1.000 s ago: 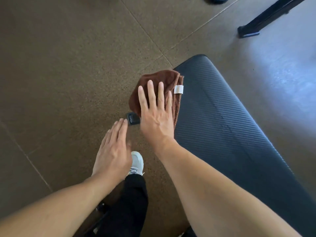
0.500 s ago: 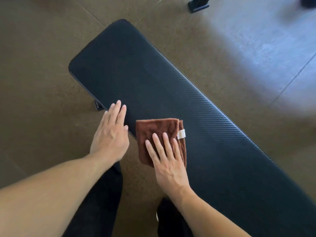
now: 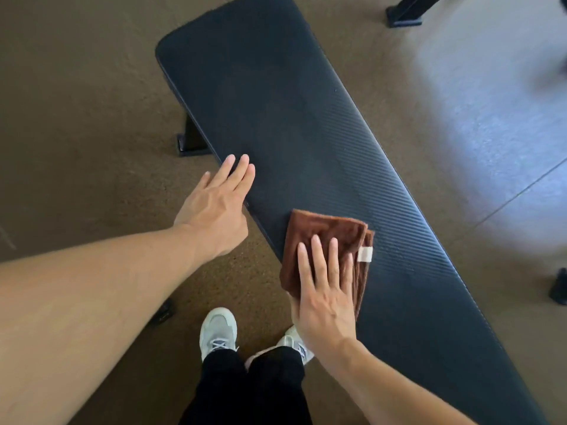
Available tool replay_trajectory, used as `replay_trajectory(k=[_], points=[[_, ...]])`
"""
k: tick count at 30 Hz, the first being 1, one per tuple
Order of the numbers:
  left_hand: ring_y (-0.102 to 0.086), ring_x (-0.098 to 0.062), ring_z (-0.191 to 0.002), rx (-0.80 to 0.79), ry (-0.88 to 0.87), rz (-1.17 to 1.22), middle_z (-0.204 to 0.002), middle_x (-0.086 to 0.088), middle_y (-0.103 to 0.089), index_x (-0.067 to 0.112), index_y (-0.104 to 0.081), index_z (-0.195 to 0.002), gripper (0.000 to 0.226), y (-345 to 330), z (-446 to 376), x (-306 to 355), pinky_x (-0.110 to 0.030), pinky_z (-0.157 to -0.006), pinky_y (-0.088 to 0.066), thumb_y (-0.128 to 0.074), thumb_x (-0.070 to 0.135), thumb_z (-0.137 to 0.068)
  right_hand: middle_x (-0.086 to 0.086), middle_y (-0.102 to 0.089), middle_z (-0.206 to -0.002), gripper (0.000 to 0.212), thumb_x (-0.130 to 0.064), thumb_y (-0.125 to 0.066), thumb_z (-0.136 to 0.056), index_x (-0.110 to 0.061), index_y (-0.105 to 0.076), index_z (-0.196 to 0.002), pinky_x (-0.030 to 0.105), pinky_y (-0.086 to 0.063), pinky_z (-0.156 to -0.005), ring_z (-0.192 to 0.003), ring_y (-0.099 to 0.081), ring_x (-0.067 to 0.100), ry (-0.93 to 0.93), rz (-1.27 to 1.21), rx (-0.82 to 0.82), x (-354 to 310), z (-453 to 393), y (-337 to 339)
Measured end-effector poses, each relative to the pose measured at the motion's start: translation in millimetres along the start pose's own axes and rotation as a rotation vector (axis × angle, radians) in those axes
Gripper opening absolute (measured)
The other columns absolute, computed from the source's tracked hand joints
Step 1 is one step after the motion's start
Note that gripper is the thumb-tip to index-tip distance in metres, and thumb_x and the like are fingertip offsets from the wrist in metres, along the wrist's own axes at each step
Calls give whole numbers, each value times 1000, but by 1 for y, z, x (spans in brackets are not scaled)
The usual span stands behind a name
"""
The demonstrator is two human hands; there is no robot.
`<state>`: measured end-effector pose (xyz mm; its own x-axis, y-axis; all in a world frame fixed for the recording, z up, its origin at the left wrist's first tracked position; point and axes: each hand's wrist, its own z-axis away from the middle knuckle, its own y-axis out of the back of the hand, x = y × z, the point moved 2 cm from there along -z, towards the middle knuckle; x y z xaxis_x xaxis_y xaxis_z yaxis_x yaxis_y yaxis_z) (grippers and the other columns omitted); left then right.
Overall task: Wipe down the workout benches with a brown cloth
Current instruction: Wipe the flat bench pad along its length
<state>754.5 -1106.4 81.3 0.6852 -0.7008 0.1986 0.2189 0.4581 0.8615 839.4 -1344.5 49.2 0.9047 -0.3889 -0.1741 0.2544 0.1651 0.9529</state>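
Flooring [image 3: 76,87] of speckled brown rubber filled most of the frame, with thin seam lines crossing it at the right. A pale wash of daylight lay over the upper right, turning the floor there bluish grey. The counter [image 3: 276,96], a long black padded workout bench with a fine ribbed texture, ran diagonally from the upper centre to the lower right corner. One black metal foot [image 3: 190,142] of it showed under its left edge, and the dark base of another piece of equipment [image 3: 405,13] sat at the top right. A further dark foot [image 3: 559,286] stood at the right edge.

The brown cloth [image 3: 325,237], folded into a rough square with a small white tag [image 3: 365,253] on its right side, lay on the near edge of the counter, just below the middle of the frame. The right hand [image 3: 325,296] pressed flat on it, fingers straight and spread, its grip released rather than clenched. The left hand [image 3: 214,210] was also flat and loose, fingers straight, their tips over the counter's left edge, holding nothing.

Two grey-white sneakers [image 3: 218,331] and black trouser legs [image 3: 245,391] showed at the bottom centre.
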Motion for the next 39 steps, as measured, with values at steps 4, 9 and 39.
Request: replay_trajectory(k=[4,9,39], points=[[-19,-17,-154,217,-17,141,-165,-2,-27,17,-27,-158,65,5,6,-22,-35,-126,-11,-44,4,-97,9,-2,-175,94,-56,-55,-95,-20,-6,-166,58,6,-128,-160,10,36,22,-10,3,-38,-112,25],[-22,-24,-152,81,145,175,-167,-9,-14,16,-4,-160,85,-60,97,-84,-35,-123,-15,-56,15,-93,5,14,-174,111,-64,-58,-86,-23,6,-166,58,13,-126,-157,23,35,12,-48,-49,-74,-218,41],[0,-11,-155,185,136,379,-170,4,-9,19,-18,-161,57,-112,136,187,-35,-127,-5,-31,23,-106,2,-7,-175,85,-40,-55,-96,-29,-11,-167,54,1,-130,-161,6,32,-53,-103,64,67,166,-32]])
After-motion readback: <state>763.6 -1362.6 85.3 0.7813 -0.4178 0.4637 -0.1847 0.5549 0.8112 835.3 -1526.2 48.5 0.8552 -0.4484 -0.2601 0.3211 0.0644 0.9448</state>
